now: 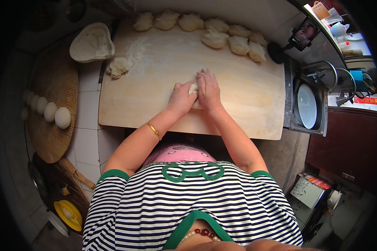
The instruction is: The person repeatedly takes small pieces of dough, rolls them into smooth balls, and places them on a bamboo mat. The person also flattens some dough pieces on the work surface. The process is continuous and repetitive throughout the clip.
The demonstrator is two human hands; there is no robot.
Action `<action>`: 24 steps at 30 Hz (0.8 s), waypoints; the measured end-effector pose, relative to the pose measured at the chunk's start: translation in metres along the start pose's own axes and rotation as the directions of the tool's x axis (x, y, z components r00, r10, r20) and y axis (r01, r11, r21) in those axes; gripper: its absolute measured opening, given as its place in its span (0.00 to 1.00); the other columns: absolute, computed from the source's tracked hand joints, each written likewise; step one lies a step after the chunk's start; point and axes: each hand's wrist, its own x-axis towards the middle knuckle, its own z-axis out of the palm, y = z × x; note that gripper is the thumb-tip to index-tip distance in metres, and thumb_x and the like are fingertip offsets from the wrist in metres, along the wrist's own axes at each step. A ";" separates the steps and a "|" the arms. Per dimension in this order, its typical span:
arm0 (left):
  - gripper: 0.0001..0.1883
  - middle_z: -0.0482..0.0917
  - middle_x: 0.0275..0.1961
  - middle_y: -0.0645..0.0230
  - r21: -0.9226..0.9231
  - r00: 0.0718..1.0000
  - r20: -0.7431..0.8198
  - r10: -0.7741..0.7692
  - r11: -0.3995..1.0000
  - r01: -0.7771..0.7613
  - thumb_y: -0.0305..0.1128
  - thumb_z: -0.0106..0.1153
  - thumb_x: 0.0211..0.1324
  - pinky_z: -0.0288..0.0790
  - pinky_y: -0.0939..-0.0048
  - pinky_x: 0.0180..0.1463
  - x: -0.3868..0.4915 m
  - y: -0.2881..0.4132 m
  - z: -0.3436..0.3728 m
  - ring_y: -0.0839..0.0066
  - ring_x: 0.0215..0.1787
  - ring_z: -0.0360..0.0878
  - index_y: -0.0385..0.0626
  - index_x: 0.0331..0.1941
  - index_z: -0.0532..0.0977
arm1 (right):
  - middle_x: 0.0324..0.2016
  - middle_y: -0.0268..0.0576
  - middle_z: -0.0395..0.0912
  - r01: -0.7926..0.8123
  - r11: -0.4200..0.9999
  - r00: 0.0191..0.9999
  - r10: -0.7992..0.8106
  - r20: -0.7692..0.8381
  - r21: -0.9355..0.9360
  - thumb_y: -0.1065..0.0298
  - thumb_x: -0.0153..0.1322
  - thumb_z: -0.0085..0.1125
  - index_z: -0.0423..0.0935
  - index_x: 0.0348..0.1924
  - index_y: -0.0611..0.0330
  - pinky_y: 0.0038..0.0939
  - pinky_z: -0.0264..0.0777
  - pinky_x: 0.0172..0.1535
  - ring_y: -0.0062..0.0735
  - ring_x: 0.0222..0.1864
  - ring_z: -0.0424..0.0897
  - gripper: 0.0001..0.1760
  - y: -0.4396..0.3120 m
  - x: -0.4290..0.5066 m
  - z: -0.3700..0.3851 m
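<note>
Both hands meet over a piece of dough point(193, 89) near the middle of the wooden board point(138, 103). My left hand point(183, 98) curls around the dough's left side with bent fingers. Against its right side lies my right hand point(208, 89), its fingers extended and close together. Much of the dough is hidden under the hands. Several rough dough portions point(190, 22) line the board's far edge. A ragged dough lump point(118, 67) rests at the far left beside scattered white flour point(137, 56).
A flour-filled container point(92, 42) stands beyond the board's left corner. Further left, several round dough balls point(62, 117) sit on a ridged round tray point(55, 138). To the right are a phone on a stand point(304, 34) and a sink holding a white basin point(307, 106).
</note>
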 end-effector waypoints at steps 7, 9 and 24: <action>0.28 0.71 0.51 0.47 -0.097 0.975 0.121 0.185 0.980 -0.174 0.35 0.58 0.56 0.68 0.60 0.61 -0.030 0.005 0.005 0.53 0.56 0.70 0.42 0.61 0.70 | 0.46 0.59 0.80 -0.361 0.859 0.917 0.257 0.304 0.363 0.61 0.76 0.46 0.77 0.52 0.66 0.45 0.75 0.50 0.59 0.47 0.80 0.20 -0.032 -0.029 -0.058; 0.28 0.71 0.51 0.47 -0.206 0.983 0.161 -0.092 0.971 0.124 0.34 0.59 0.55 0.68 0.58 0.61 -0.041 0.006 0.008 0.52 0.57 0.68 0.43 0.62 0.69 | 0.46 0.58 0.80 -0.193 0.947 0.966 0.139 0.217 0.257 0.61 0.75 0.46 0.77 0.52 0.67 0.45 0.75 0.49 0.59 0.46 0.80 0.20 -0.037 -0.044 -0.065; 0.29 0.65 0.57 0.52 -0.221 0.989 0.137 0.055 0.975 -0.024 0.32 0.58 0.56 0.70 0.64 0.57 -0.044 0.008 0.021 0.63 0.57 0.70 0.42 0.64 0.68 | 0.46 0.62 0.79 -0.226 0.919 0.964 0.164 0.207 0.323 0.64 0.77 0.44 0.76 0.53 0.67 0.45 0.73 0.54 0.61 0.48 0.79 0.19 -0.021 -0.052 -0.075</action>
